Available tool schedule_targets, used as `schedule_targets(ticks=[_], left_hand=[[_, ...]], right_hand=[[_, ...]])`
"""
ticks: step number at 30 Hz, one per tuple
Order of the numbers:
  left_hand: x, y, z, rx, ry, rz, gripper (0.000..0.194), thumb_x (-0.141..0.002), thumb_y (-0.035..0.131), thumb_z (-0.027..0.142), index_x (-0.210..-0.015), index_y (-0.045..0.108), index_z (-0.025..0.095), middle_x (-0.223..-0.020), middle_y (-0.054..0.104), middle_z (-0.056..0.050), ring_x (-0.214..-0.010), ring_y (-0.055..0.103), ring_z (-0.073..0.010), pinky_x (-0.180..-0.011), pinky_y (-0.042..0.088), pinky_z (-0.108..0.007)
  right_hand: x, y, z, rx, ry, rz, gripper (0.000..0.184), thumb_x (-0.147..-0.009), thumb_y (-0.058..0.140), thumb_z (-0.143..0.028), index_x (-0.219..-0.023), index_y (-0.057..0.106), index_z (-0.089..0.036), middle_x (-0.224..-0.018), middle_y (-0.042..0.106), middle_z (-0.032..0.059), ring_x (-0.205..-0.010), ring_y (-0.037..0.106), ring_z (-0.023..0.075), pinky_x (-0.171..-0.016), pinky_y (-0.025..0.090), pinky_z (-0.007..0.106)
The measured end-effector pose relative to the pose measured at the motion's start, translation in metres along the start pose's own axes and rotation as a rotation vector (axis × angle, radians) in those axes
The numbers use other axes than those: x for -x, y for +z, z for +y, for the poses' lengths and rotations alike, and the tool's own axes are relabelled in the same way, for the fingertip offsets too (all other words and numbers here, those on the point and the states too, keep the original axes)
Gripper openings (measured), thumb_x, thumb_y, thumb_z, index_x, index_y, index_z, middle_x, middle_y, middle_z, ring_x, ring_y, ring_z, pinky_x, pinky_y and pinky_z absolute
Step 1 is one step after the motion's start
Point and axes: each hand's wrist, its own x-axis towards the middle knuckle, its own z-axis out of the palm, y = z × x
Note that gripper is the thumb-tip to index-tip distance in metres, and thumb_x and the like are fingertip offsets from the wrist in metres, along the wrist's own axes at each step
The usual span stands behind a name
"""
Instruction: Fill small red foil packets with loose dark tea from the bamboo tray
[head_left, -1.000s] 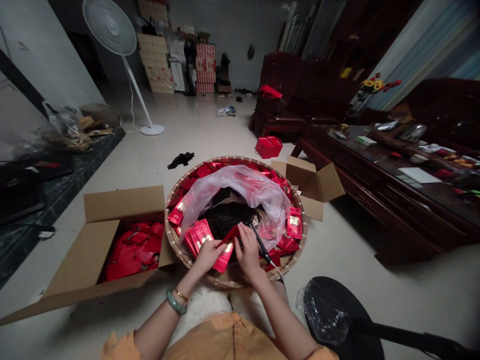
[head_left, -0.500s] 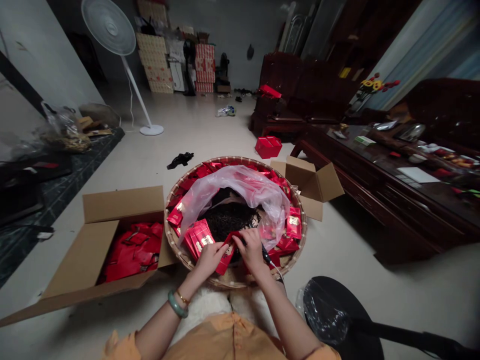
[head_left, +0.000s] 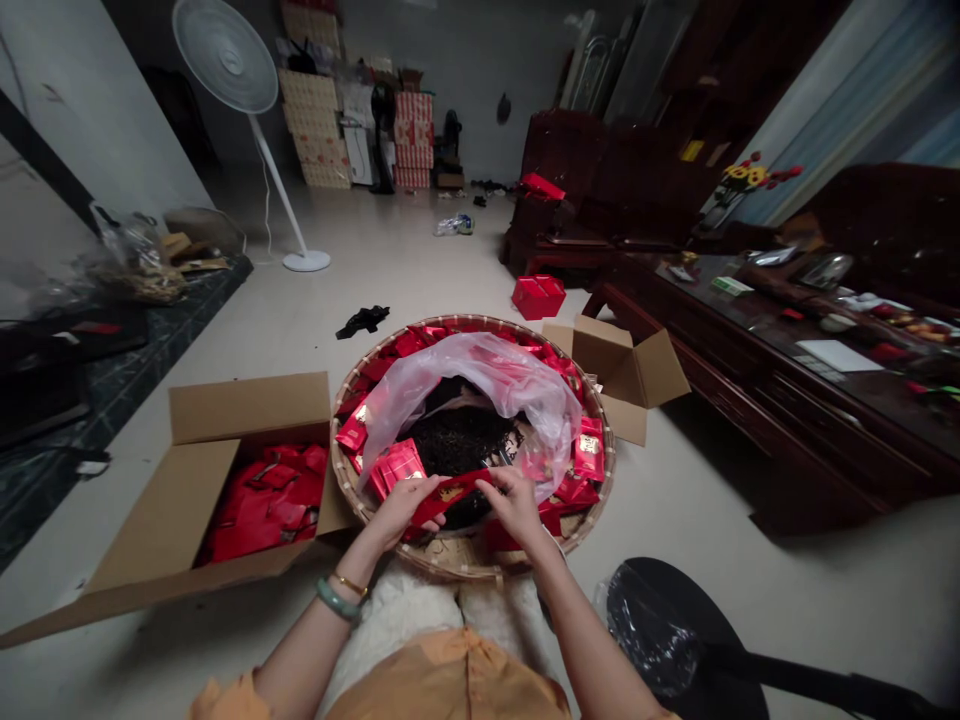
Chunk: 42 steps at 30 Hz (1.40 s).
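A red packet (head_left: 455, 489) is held sideways between my two hands, low over the front of a round bamboo tray (head_left: 450, 572). My left hand (head_left: 409, 508) grips one end of it, and my right hand (head_left: 514, 502) pinches the other. Behind the packet, a crumpled clear plastic bag (head_left: 480, 360) lies open around dark, twisted dry leaves (head_left: 457, 440) that look like tea. Several flat red packets (head_left: 395, 466) are stacked just beyond my left hand. More red packets (head_left: 589, 450) ring the tray's inner edge.
An open carton (head_left: 157, 500) full of red packets stands left of the tray. Another open carton (head_left: 637, 370) is at the right rear. A black round stand base (head_left: 660, 620) sits at lower right, and a long dark wood table (head_left: 750, 370) runs along the right.
The packet has turned from hanging downward to lying more level. My left hand has shifted slightly left, and the hands are farther apart, stretching the packet between them.
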Motion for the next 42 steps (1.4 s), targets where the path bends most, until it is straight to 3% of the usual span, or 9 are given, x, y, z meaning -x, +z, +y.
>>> schedule_targets(ticks=[6,10,16,20,24,32,37,39,42], left_hand=[[0.001,-0.007,0.000,0.093,0.026,-0.020,0.054,-0.072,0.066,0.049,-0.107,0.063,0.008,-0.062,0.068,-0.007,-0.053,0.061,-0.0135,-0.047,0.044,-0.020],[0.000,-0.010,-0.001,0.050,-0.018,-0.054,0.050,-0.070,0.067,0.050,-0.099,0.067,0.008,-0.068,0.069,-0.008,-0.058,0.062,-0.0145,-0.048,0.043,-0.020],[-0.001,-0.010,-0.005,-0.099,-0.017,-0.077,0.053,-0.070,0.064,0.054,-0.095,0.068,0.008,-0.063,0.067,-0.006,-0.048,0.054,-0.0102,-0.043,0.035,-0.019],[0.003,-0.007,-0.004,-0.150,-0.018,-0.108,0.051,-0.069,0.065,0.051,-0.095,0.069,0.008,-0.064,0.068,-0.007,-0.053,0.056,-0.0119,-0.047,0.038,-0.020],[0.005,-0.007,0.000,-0.098,-0.017,-0.157,0.051,-0.066,0.069,0.046,-0.103,0.068,0.010,-0.075,0.070,-0.008,-0.065,0.060,-0.0151,-0.053,0.040,-0.021],[0.001,-0.011,0.004,-0.279,0.055,-0.191,0.049,-0.069,0.067,0.045,-0.105,0.069,0.011,-0.071,0.069,-0.006,-0.059,0.053,-0.0129,-0.056,0.038,-0.023],[0.002,-0.010,0.004,-0.244,0.116,-0.164,0.048,-0.068,0.069,0.041,-0.107,0.068,0.013,-0.083,0.071,-0.007,-0.077,0.059,-0.0177,-0.069,0.043,-0.025],[0.002,-0.010,0.004,-0.265,0.148,-0.135,0.044,-0.068,0.069,0.042,-0.103,0.070,0.015,-0.087,0.071,-0.006,-0.080,0.059,-0.0180,-0.071,0.044,-0.026],[0.000,-0.011,0.002,-0.290,0.116,-0.095,0.041,-0.069,0.066,0.048,-0.087,0.073,0.012,-0.073,0.069,-0.005,-0.066,0.057,-0.0162,-0.060,0.042,-0.024]], right_hand=[[0.000,-0.008,-0.015,-0.284,-0.024,-0.294,0.019,-0.080,0.061,-0.030,-0.094,0.071,-0.023,-0.099,0.070,0.0048,-0.096,0.060,0.0207,-0.090,0.042,0.035],[0.000,-0.013,-0.019,-0.347,0.149,-0.407,0.027,-0.075,0.065,-0.037,-0.092,0.073,-0.018,-0.089,0.072,0.0044,-0.083,0.063,0.0224,-0.080,0.047,0.036],[0.000,-0.012,-0.022,-0.506,0.234,-0.549,0.044,-0.073,0.065,-0.044,-0.106,0.068,-0.016,-0.094,0.071,0.0042,-0.086,0.063,0.0212,-0.086,0.045,0.038],[0.002,-0.005,-0.012,-0.521,0.327,-0.518,0.045,-0.073,0.061,-0.053,-0.093,0.072,-0.014,-0.078,0.071,0.0028,-0.073,0.062,0.0186,-0.081,0.046,0.037],[0.003,-0.006,-0.007,-0.571,0.323,-0.515,0.048,-0.073,0.059,-0.057,-0.090,0.072,-0.014,-0.077,0.070,0.0028,-0.077,0.061,0.0193,-0.084,0.044,0.038],[0.004,-0.019,-0.014,-0.557,0.199,-0.735,0.046,-0.075,0.062,-0.051,-0.103,0.067,-0.015,-0.085,0.067,0.0026,-0.082,0.057,0.0170,-0.084,0.042,0.032],[0.009,-0.011,-0.001,-0.414,0.342,-0.649,0.051,-0.078,0.053,-0.060,-0.081,0.069,-0.011,-0.059,0.059,-0.0019,-0.057,0.048,0.0109,-0.065,0.042,0.027],[0.010,-0.007,0.003,-0.474,0.382,-0.621,0.053,-0.078,0.051,-0.061,-0.083,0.070,-0.012,-0.063,0.062,-0.0003,-0.059,0.050,0.0120,-0.065,0.042,0.027],[0.009,-0.003,0.004,-0.661,0.445,-0.644,0.055,-0.081,0.047,-0.061,-0.090,0.070,-0.013,-0.073,0.068,0.0045,-0.067,0.058,0.0153,-0.071,0.044,0.030]])
